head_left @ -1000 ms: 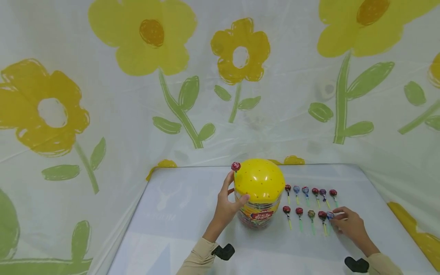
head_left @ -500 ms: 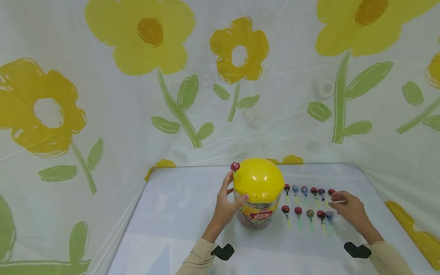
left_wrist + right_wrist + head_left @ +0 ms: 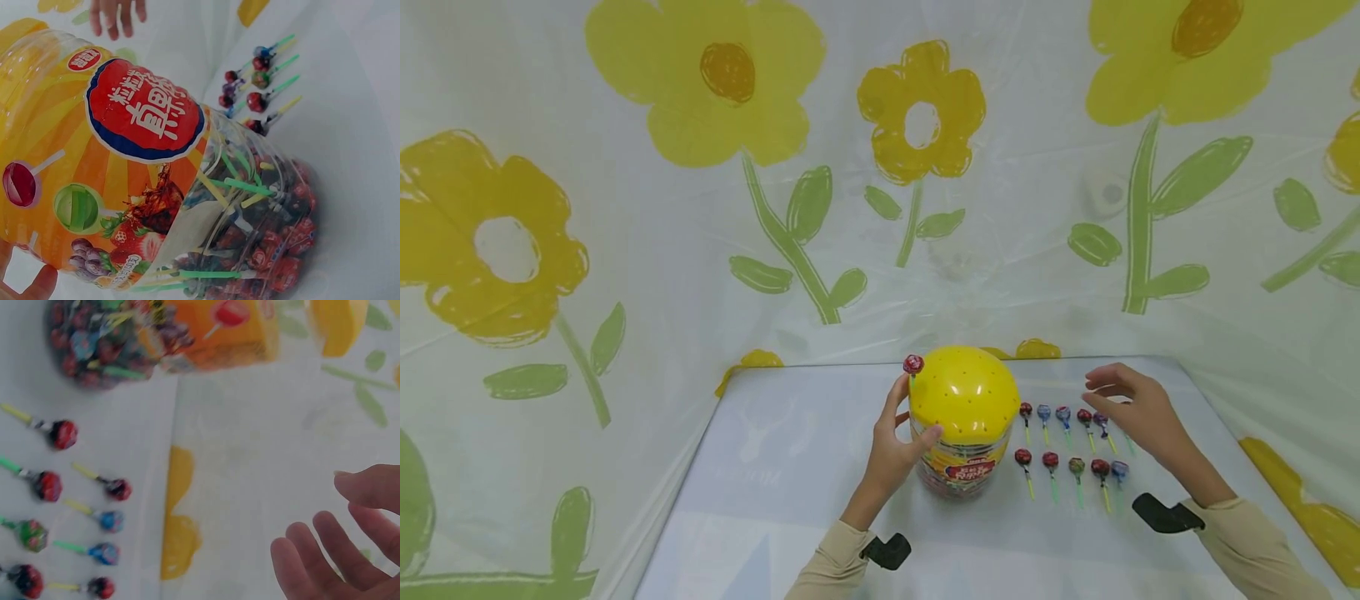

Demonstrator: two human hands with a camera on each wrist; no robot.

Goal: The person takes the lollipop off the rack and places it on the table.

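Note:
A clear plastic lollipop jar (image 3: 972, 471) with a domed, holed yellow lid (image 3: 966, 387) stands on the table, lollipops heaped inside. My left hand (image 3: 889, 454) grips its upper left side, thumb in front and fingers around the far side. One red lollipop (image 3: 913, 364) sticks up at the lid's left edge, right by those fingertips. Over the back row of lollipops (image 3: 1064, 414) hovers my right hand (image 3: 1138, 412), holding nothing; in the right wrist view its fingers (image 3: 334, 534) are spread loosely. It hides part of that row's right end.
A front row of lollipops (image 3: 1077, 467) lies right of the jar, sticks toward me. The white table (image 3: 790, 467) extends left of the jar. Behind it hangs a white curtain (image 3: 1030, 275) printed with yellow flowers.
My right hand has left the front row's rightmost lollipop and moved up and left, above the back row. My left hand stays on the jar.

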